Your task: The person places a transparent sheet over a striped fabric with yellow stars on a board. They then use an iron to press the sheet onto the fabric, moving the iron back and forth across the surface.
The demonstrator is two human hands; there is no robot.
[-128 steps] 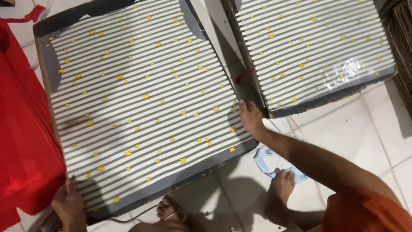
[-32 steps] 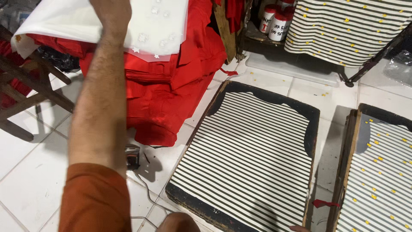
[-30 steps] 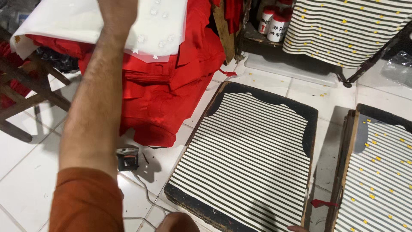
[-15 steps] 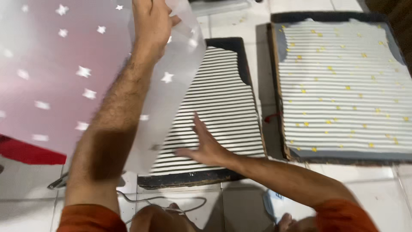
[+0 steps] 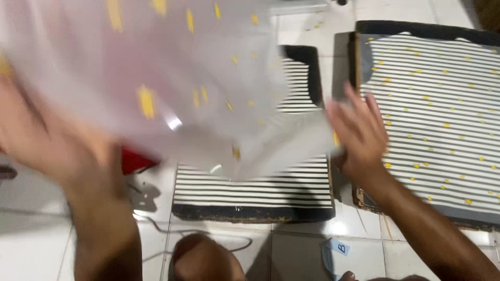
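Observation:
My left hand (image 5: 49,143) is blurred at the left and grips a large translucent film sheet (image 5: 172,78) dotted with yellow marks. The sheet hangs over a dark board covered with black-and-white striped cloth (image 5: 255,182) on the floor. My right hand (image 5: 359,130) is spread open at the sheet's right edge, between that board and a second striped board with yellow marks (image 5: 432,114). I cannot tell if the right hand touches the sheet.
White floor tiles (image 5: 31,234) surround the boards. A red cloth corner (image 5: 133,160) shows under the sheet. A cable (image 5: 208,235) runs along the floor near my knee (image 5: 205,260). A small blue-and-white card (image 5: 336,250) lies at the bottom.
The sheet has swung down and right across the striped board, its yellow marks now showing. My right hand lifted off the board and moved right toward the sheet's edge.

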